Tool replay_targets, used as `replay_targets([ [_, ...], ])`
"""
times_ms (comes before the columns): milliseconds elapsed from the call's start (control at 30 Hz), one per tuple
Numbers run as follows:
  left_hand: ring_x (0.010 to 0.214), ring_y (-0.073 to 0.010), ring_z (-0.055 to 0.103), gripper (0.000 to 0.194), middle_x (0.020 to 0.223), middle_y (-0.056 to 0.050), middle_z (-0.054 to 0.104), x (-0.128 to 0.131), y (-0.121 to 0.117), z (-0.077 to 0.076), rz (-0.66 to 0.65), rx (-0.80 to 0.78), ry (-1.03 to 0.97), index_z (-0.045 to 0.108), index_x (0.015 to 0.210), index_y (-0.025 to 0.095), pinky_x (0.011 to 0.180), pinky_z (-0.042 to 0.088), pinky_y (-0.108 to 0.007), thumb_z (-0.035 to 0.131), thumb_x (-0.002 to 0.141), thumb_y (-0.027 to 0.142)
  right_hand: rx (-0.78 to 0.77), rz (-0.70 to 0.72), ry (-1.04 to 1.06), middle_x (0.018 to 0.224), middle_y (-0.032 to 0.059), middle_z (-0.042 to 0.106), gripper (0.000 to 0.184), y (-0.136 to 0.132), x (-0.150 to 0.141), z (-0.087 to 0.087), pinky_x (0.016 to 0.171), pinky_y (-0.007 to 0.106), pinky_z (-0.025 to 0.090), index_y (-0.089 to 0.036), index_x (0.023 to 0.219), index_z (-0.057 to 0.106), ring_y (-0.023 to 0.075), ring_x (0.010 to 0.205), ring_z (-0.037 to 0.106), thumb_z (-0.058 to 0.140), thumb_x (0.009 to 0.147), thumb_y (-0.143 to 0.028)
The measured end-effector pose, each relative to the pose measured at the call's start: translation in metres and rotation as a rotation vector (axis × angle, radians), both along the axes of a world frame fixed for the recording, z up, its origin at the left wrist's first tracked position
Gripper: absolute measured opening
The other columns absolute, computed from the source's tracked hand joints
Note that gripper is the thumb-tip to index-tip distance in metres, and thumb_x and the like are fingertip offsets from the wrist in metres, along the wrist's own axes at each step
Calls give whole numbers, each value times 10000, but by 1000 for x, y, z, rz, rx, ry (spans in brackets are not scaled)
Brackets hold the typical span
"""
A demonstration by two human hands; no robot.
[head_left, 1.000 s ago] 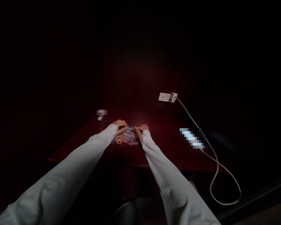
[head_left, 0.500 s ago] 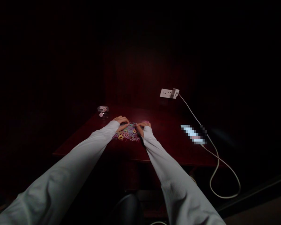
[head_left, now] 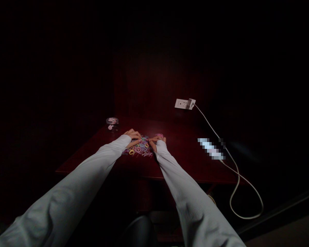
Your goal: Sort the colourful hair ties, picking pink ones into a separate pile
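Observation:
A loose pile of colourful hair ties [head_left: 139, 149], with yellow, pink, purple and blue ones among them, lies on the dark red table [head_left: 190, 171]. My left hand [head_left: 133, 136] rests on the pile's left far side, its fingers bent and the thumb a little apart from them. At the pile's right edge is my right hand [head_left: 157, 141], thumb and forefinger drawn together among the bands; whatever they pinch is too small to make out. Just beyond that hand shows a small clump of pink hair ties [head_left: 159, 135], partly hidden by the fingers.
A clear round jar [head_left: 112, 124] with pale pink pieces stands at the back left. To the right lies a lit, blurred-out phone [head_left: 210, 149]. Its white cable [head_left: 237, 168] loops past the table edge to a charger [head_left: 191, 103] in the wall socket [head_left: 180, 103].
The view has shifted slightly up and down. Both hands stay at the pile with small finger movements; the left fingertips have moved a little among the hair ties.

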State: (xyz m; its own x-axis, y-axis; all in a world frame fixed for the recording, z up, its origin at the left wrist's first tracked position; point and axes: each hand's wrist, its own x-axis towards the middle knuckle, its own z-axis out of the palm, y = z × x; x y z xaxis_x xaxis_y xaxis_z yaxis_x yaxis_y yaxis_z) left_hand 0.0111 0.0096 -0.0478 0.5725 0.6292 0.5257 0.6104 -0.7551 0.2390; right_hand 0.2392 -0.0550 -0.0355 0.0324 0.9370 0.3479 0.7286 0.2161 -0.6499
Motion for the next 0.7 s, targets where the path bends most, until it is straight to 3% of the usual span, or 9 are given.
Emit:
replay_targets([
  [267,986,-213,555,401,1110,-39,766,-4,-11,12,-89,3,-6,819,962,245,937,442,-349,516,1092,473,-48,-6,-19,1165,42,746,191,0,0,0,1094,426,389,-296,910,873,297,1229,496,687,929,-258],
  [467,1049,-223,567,387,1202,-47,766,-4,-12,13,-127,-3,-12,804,1197,267,1005,443,-364,480,1110,459,-48,-18,-7,1152,51,758,202,2,-1,-1,1137,412,393,-265,871,846,287,1248,506,652,921,-235],
  [700,1054,-224,566,408,1227,-23,782,-2,-17,17,-88,-36,37,834,1104,279,992,431,-372,477,1105,477,-16,1,12,1076,44,777,196,8,1,-9,1120,436,407,-278,787,828,287,1221,534,661,888,-268],
])
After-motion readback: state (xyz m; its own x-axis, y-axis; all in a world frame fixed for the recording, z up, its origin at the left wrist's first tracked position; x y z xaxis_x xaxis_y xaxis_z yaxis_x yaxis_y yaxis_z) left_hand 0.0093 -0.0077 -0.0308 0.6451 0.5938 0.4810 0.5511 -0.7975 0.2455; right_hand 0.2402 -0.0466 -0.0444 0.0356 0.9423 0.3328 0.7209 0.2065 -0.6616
